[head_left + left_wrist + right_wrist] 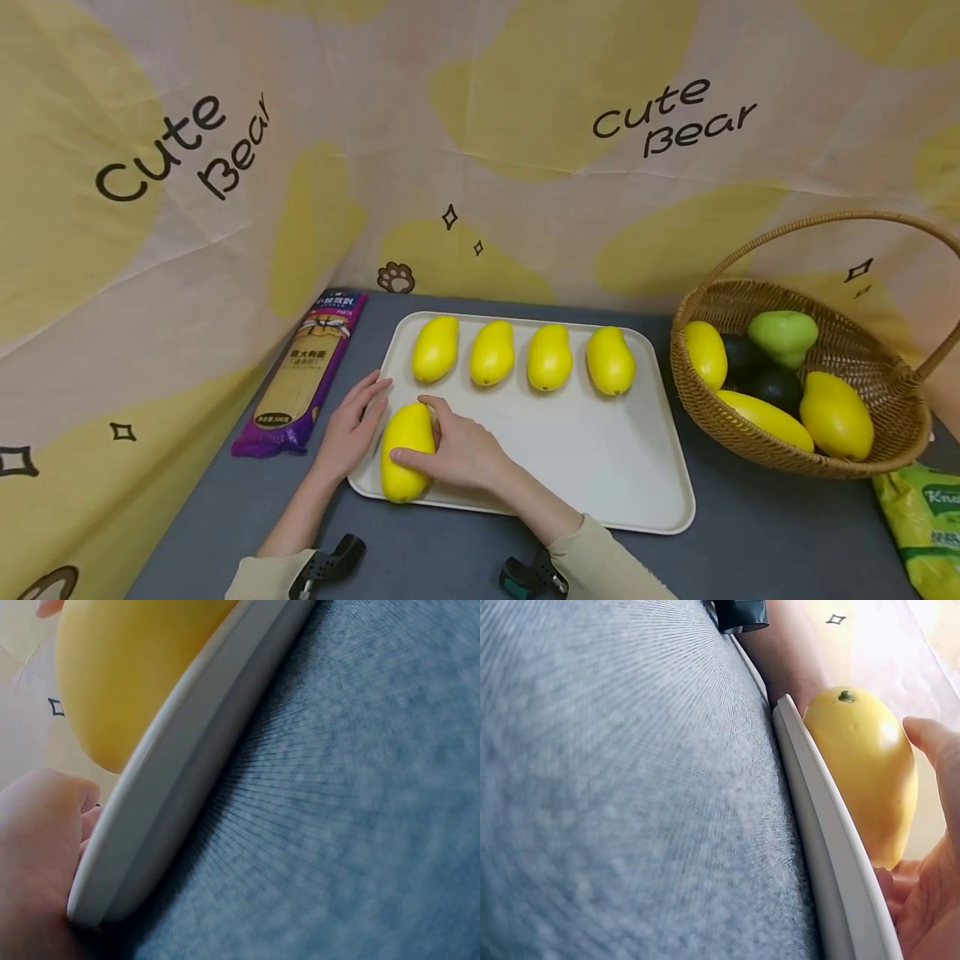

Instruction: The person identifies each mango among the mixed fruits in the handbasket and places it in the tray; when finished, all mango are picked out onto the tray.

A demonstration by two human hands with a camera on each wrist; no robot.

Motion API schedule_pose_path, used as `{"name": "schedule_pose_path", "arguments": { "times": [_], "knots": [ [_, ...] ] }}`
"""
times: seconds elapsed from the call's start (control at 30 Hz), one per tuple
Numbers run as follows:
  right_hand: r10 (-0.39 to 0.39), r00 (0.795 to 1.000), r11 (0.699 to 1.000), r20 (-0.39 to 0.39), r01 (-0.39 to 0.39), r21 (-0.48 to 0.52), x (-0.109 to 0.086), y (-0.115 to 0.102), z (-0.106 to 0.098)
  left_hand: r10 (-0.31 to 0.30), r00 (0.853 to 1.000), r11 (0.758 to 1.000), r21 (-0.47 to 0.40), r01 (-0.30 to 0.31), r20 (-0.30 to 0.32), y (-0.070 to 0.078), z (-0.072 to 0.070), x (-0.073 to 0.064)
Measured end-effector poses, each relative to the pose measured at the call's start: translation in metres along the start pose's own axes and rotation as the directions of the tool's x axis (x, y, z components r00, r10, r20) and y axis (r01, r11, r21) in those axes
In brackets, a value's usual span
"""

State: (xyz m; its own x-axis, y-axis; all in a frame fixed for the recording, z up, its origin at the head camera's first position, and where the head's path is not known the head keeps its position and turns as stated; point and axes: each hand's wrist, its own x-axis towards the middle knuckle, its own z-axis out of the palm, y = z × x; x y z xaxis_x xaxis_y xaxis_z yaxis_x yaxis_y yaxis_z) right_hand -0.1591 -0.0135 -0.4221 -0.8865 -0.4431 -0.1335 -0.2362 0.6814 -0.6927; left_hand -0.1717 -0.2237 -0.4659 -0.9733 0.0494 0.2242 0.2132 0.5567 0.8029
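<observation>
A yellow mango lies at the near left corner of a white tray. My right hand holds it from the right, thumb across its top and the other fingers along its far right side. In the right wrist view the mango shows a small green stem end beside the tray rim. To the left, my left hand rests at the tray's left rim with loosely extended fingers, close beside the mango. Farther back on the tray, several more mangoes stand in a row.
Left of the tray lies a purple pasta pack. On the right, a wicker basket with a tall handle holds yellow fruit, dark green avocados and a green pear. A green-yellow bag sits at the right edge. A printed cloth hangs behind.
</observation>
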Motion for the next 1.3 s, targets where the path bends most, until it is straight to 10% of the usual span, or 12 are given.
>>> {"name": "schedule_pose_path", "arguments": {
  "times": [1.3],
  "knots": [
    [-0.054, 0.998, 0.988, -0.033, 0.058, 0.143, 0.001, 0.012, -0.021, 0.003, 1.0, 1.0, 0.019, -0.003, -0.027, 0.002, 0.001, 0.001]
  ]
}}
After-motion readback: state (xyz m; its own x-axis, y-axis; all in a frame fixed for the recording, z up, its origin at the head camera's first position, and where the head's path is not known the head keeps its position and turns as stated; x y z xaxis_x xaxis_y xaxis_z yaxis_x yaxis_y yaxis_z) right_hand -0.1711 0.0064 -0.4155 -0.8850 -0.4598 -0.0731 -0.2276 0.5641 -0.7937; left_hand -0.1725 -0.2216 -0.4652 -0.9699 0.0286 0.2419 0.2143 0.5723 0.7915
